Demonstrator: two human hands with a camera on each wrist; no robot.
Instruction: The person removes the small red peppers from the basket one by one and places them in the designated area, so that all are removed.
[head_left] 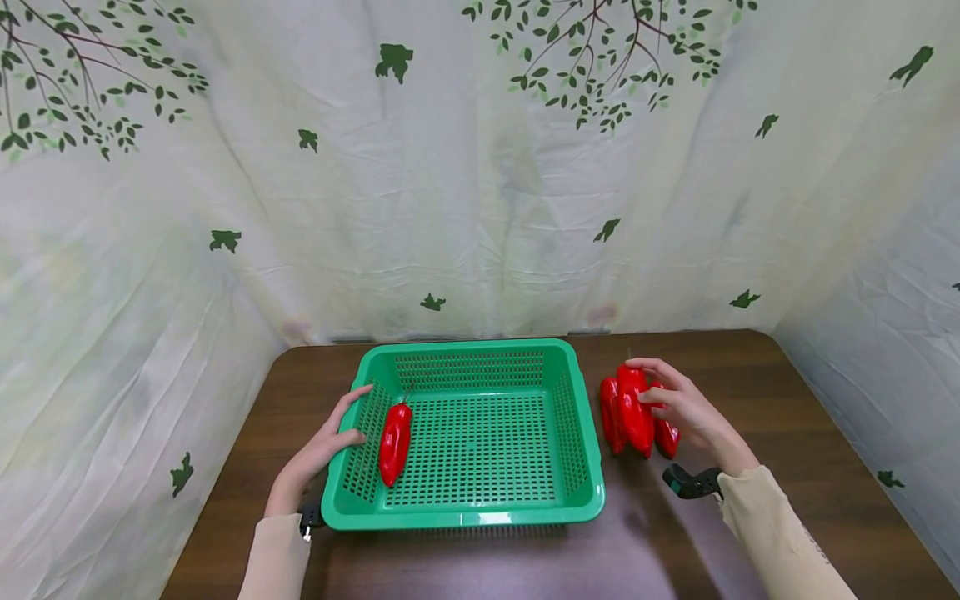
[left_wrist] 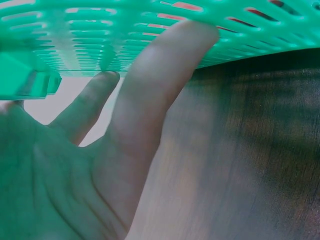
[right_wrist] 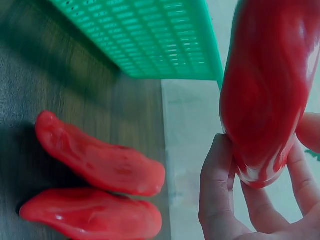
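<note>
My right hand [head_left: 678, 408] grips a glossy, long red pepper [head_left: 634, 412] near one end. In the right wrist view, thumb and fingers close round that pepper [right_wrist: 270, 95], held above the table. Two more red peppers [right_wrist: 100, 160] lie side by side on the wood below. A green perforated basket [head_left: 465, 520] stands left of them, with one red pepper [head_left: 395, 444] inside along its left side. My left hand [head_left: 322, 450] is at the basket's left side, its thumb and a finger extended against it. In the left wrist view the thumb [left_wrist: 145, 110] overlaps the slotted wall.
Everything stands on a brown wooden table [head_left: 720, 367]. A pale curtain [head_left: 480, 208] printed with leaves hangs behind it and at both sides. The basket's raised right rim [head_left: 588, 433] lies between its inside and the peppers at the right.
</note>
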